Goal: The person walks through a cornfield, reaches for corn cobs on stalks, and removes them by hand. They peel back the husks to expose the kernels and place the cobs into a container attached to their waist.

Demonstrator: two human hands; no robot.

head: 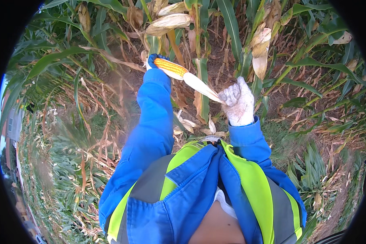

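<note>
An ear of corn [171, 68] with orange-yellow kernels lies slantwise between my hands, its upper side bare. My left hand [156, 60], in a dark blue glove, is closed around its upper left end and partly hidden by it. Pale husk [201, 87] stretches from the cob's lower end to my right hand [238, 102]. That hand wears a soiled white knit glove, and its fingers are closed on the husk's narrow tip.
Standing corn stalks [198, 33] rise ahead, with dry-husked ears [168, 24] at the top and another hanging ear [261, 53] at right. Loose husks [187, 123] lie on the ground near my body. Cut stalks and leaves [70, 170] cover the left side. Buildings [13, 125] show at the far left.
</note>
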